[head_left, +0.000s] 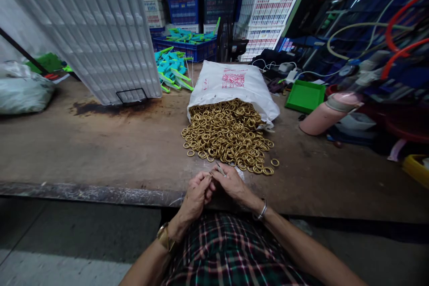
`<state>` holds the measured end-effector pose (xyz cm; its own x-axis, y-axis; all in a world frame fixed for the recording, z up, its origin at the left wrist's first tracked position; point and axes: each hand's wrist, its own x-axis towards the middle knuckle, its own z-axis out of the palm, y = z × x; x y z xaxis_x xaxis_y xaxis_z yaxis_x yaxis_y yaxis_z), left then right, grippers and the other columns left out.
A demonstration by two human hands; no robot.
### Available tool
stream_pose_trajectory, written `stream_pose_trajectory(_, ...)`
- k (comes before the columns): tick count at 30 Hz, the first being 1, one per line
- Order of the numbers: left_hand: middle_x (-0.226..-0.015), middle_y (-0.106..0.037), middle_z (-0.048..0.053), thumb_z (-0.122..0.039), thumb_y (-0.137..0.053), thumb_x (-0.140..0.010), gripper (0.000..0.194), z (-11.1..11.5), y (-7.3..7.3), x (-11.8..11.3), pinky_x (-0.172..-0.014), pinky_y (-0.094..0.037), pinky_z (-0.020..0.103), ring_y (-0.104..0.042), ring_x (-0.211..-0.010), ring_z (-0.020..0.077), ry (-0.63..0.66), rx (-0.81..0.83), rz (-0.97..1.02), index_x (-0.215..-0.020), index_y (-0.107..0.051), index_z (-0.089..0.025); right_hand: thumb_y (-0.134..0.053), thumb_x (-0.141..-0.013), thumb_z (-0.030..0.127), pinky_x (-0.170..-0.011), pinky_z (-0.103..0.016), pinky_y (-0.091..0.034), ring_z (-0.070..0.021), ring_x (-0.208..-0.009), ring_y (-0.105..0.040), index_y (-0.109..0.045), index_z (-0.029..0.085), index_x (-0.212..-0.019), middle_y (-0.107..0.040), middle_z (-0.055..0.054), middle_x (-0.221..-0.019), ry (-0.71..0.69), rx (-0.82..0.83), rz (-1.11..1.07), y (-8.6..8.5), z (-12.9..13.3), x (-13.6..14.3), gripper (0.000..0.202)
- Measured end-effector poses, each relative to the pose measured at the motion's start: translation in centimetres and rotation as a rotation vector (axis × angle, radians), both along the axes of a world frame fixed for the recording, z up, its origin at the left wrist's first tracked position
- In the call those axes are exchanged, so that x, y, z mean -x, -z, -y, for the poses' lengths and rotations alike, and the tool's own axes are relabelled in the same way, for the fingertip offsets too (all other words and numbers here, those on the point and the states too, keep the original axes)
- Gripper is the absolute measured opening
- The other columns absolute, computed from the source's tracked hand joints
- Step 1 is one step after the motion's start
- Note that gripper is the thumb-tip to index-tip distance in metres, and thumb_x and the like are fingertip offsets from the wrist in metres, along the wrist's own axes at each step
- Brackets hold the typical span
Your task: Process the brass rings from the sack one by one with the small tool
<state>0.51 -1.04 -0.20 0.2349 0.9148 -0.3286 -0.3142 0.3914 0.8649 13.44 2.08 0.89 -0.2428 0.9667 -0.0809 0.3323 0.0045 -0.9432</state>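
My left hand (198, 193) is closed in a pinch near the table's front edge; whatever its fingertips hold is too small to make out. Right beside it, fingertips meeting, my right hand (233, 183) is closed around a thin pointed metal tool (220, 169), whose tip sticks out past the fingers. Just beyond both hands lies a heap of brass-coloured rings (231, 132). The rings spill from the mouth of a white sack (214, 78) with red print, lying on its side.
A ribbed translucent panel (117, 31) leans at left on the brown table (100, 152). Teal-and-green plastic pieces (172, 69) lie behind. At right are a green tray (304, 96), a pink bottle (326, 114) and hoses. Stacked crates (264, 6) stand at the back.
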Motion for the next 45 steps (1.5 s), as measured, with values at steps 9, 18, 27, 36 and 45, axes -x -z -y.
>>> stream_pose_trajectory(9,-0.054,-0.046,-0.006,-0.050,-0.055,-0.074,0.035,0.0,-0.2,0.1,-0.036,-0.020,0.016,-0.029,-0.037,0.0025,-0.050,-0.031,-0.053,-0.071,-0.048,-0.017,-0.039,-0.076,0.017,-0.053,-0.022,-0.027,-0.0107,-0.054,-0.041,-0.052,0.019,-0.070,-0.050,0.002,-0.058,-0.045,-0.255,0.429,1.0,0.6,-0.7,0.016)
stream_pose_trajectory(18,-0.049,-0.044,-0.007,-0.055,-0.056,-0.071,0.039,0.0,-1.0,-0.1,-0.037,-0.020,0.018,-0.029,-0.036,0.0033,-0.092,-0.063,-0.154,-0.072,-0.048,-0.017,-0.040,-0.066,0.011,-0.054,-0.025,-0.023,-0.0121,-0.054,-0.042,-0.055,0.018,-0.081,-0.057,-0.001,-0.063,-0.198,-0.346,0.671,1.0,0.9,-0.8,0.023)
stream_pose_trajectory(27,-0.051,-0.044,-0.005,-0.053,-0.054,-0.074,0.037,1.0,-1.8,0.2,-0.040,-0.025,0.018,-0.034,-0.040,0.0049,-0.051,-0.121,-0.191,-0.065,-0.046,-0.018,-0.039,-0.069,0.012,-0.054,-0.025,-0.024,-0.0131,-0.056,-0.046,-0.055,0.018,-0.089,-0.057,-0.002,-0.064,-0.213,-0.352,0.728,1.1,0.3,-1.2,0.027)
stream_pose_trajectory(36,-0.045,-0.039,-0.006,-0.051,-0.051,-0.078,0.036,1.0,-2.2,-0.1,-0.035,-0.019,0.017,-0.027,-0.036,0.0041,0.015,0.012,0.105,-0.072,-0.050,-0.016,-0.038,-0.075,0.014,-0.057,-0.025,-0.034,-0.0162,-0.062,-0.055,-0.053,0.021,-0.085,-0.060,-0.003,-0.069,0.062,-0.419,0.735,3.0,-0.6,-4.5,0.020)
stream_pose_trajectory(45,-0.065,-0.058,-0.001,-0.042,-0.071,-0.061,0.035,-0.5,-0.4,0.4,-0.033,-0.023,0.016,-0.043,-0.038,0.0052,-0.196,0.196,0.211,-0.077,-0.050,-0.018,-0.046,-0.078,0.025,-0.052,-0.029,-0.043,-0.0203,-0.068,-0.062,-0.053,0.027,-0.104,-0.063,-0.006,-0.094,0.134,-0.535,0.787,6.7,0.5,-3.2,0.028)
